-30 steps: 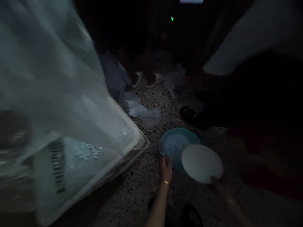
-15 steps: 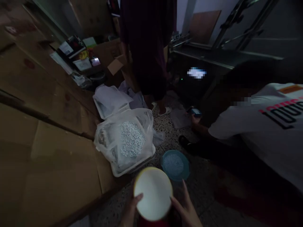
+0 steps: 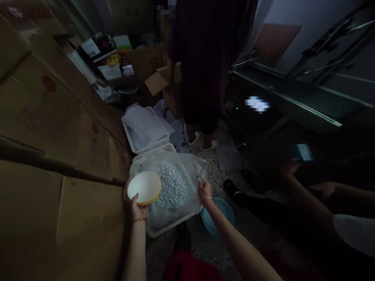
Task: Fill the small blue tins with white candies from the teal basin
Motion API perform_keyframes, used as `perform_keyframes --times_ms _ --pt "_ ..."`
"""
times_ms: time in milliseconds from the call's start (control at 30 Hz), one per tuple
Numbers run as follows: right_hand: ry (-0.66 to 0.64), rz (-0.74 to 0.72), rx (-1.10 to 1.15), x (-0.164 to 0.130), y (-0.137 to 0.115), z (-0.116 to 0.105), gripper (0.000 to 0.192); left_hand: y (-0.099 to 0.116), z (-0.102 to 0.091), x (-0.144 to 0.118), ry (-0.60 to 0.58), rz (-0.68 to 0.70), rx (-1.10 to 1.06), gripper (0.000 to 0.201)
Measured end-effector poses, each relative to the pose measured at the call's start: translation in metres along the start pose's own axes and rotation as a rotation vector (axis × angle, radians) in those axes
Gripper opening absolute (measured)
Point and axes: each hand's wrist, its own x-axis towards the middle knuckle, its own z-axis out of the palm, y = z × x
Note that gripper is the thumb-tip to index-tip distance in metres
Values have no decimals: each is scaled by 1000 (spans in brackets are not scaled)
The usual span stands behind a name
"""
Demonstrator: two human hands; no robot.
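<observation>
In my left hand [image 3: 138, 208] is a white bowl [image 3: 143, 186] with a yellow outside, tilted, its inside showing no contents. It hangs over the left part of a white basket [image 3: 166, 228] lined with a translucent plastic bag [image 3: 191, 162]. A heap of small pale bead-like pieces [image 3: 172, 185] lies on the plastic, to the right of the bowl. My right hand [image 3: 206, 193] pinches the bag's right edge and holds it out. Below that hand, on the floor, is a blue basin [image 3: 227, 210], partly hidden by my forearm.
Stacked cardboard boxes [image 3: 90, 222] wall the left side. Behind the basket sits a second plastic-covered container [image 3: 146, 130]. A person [image 3: 202, 66] stands beyond, near an open carton [image 3: 156, 82]. At the right another person's hand [image 3: 290, 169] is by a lit phone [image 3: 304, 152].
The bowl went from both hands to my left hand alone and moved left, over the basket. My right hand let go of it and took the bag's edge. The person at right shifted.
</observation>
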Motion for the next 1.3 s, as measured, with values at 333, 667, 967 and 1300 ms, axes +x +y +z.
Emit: perform_keyframes --times_ms 333,667,967,1300 --pt "-264 -278 -496 -25 -28 11 19 137 -58 -30 249 292 -595 72" --pt "-272 -243 -319 -17 -8 -40 29 160 -58 -8 316 305 -592 62" --pt "215 -402 -274 -25 -63 -69 93 134 -63 -60 75 -55 -157 86" --pt "-110 -750 -887 95 -125 21 94 143 -94 -98 117 -87 20 122"
